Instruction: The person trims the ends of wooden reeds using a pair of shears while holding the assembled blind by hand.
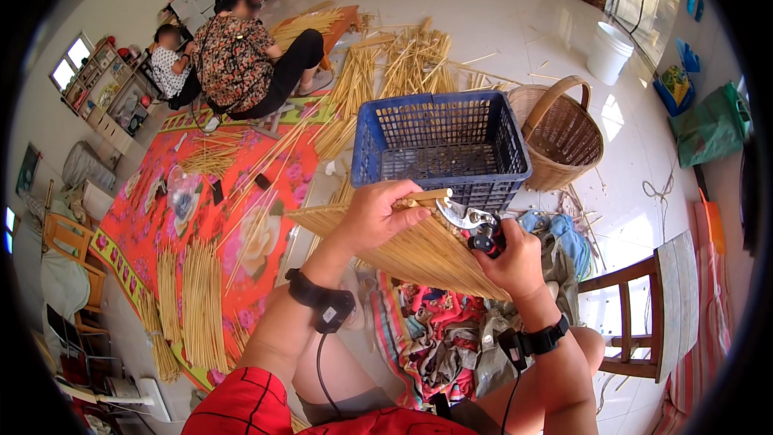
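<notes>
My left hand (374, 216) pinches a pale yellow reed stalk (431, 195) between thumb and fingers, along the upper edge of a flat panel of reeds (431, 254) laid side by side. Wrapped round the dark handles of a pair of pruning shears (460, 214) is my right hand (517, 259). The curved silver blade is close to the stalk's right end; whether it touches cannot be made out. The panel slants across above my lap, and its lower right corner lies beneath my right hand. Beyond it stands a blue plastic crate (523, 163).
A wicker basket (584, 133) adjoins the crate. Loose reeds (419, 64) are piled beyond, and bundles (203, 306) lie on the red floral mat (266, 302). Two people (237, 56) sit at far left. A wooden stool (672, 306) is at right, with cloth scraps (443, 338) below.
</notes>
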Demonstrator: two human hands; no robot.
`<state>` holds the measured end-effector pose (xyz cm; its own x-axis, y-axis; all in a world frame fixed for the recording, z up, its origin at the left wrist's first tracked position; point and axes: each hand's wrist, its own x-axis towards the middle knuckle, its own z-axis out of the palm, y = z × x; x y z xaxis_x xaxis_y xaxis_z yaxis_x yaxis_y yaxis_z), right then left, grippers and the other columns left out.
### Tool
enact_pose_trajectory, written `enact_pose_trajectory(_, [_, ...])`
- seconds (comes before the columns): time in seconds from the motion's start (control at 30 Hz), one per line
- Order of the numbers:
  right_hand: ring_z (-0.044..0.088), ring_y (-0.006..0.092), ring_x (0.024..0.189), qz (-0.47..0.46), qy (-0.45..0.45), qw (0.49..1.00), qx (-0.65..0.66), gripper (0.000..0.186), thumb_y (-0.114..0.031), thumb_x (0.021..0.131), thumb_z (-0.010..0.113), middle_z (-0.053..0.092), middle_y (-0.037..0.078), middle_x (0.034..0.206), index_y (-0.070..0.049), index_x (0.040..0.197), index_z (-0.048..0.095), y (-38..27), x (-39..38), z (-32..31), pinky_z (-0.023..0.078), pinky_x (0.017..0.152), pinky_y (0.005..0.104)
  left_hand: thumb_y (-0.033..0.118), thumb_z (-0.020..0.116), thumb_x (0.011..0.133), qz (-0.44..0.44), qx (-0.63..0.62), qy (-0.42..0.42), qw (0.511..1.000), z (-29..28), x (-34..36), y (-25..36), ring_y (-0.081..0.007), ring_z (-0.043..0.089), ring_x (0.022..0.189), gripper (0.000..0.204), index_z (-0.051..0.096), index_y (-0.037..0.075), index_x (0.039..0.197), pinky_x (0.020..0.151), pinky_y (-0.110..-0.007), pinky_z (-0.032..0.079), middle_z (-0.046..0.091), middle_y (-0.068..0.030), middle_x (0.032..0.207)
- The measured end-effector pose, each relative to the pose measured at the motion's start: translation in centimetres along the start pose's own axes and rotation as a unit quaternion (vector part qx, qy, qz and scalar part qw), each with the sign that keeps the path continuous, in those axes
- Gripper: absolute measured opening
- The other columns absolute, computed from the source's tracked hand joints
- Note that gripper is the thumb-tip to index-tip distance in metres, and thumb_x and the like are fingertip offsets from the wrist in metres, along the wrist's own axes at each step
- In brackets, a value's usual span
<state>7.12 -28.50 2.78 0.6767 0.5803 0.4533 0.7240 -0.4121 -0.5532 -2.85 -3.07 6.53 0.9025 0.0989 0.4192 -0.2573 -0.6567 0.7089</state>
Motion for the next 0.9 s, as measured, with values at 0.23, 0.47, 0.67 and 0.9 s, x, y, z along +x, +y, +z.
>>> enact_pose_trajectory(0.23, [0.066,0.0375,0.068,0.022,0.002,1.000,0.001,0.041,-0.018,0.066,0.085,0.063,0.015,0.073,-0.003,0.089,0.055,1.1,-0.6,0.3,0.053,0.061,0.0445,0.034,0.074,0.091,-0.063,-0.028,0.011,0.998,-1.3,-0.3,-0.7,-0.0202,0.065,0.071,0.032,0.067,0.005,0.101,0.065,-0.032,0.050,0.067,-0.0084,0.080])
enact_pose_trajectory(0.47, [0.061,0.0409,0.083,0.050,-0.016,0.998,0.034,0.048,-0.022,0.066,0.085,0.061,0.021,0.087,0.001,0.094,0.053,0.1,-0.5,0.5,0.050,0.074,0.0470,0.035,0.074,0.091,-0.030,-0.016,0.017,0.999,-1.5,-0.4,-0.9,-0.0217,0.066,0.073,0.033,0.067,0.005,0.102,0.067,-0.032,0.050,0.067,-0.0090,0.081])
enact_pose_trajectory(0.67, [0.060,0.0397,0.085,0.033,-0.041,0.998,0.044,0.049,-0.024,0.068,0.085,0.060,0.019,0.088,0.001,0.095,0.053,-1.1,0.0,1.1,0.049,0.076,0.0471,0.036,0.072,0.092,0.000,-0.009,-0.003,1.000,-0.9,-0.2,-0.7,-0.0269,0.066,0.077,0.034,0.066,0.006,0.106,0.069,-0.034,0.050,0.066,-0.0104,0.084])
enact_pose_trajectory(0.9, [0.061,0.0389,0.084,0.045,-0.040,0.997,0.055,0.050,-0.027,0.070,0.086,0.060,0.019,0.087,0.002,0.094,0.053,-1.1,0.0,1.3,0.050,0.075,0.0457,0.037,0.071,0.092,0.021,0.014,-0.021,0.999,-0.1,0.0,-0.2,-0.0299,0.065,0.077,0.033,0.066,0.006,0.104,0.068,-0.037,0.049,0.065,-0.0115,0.084])
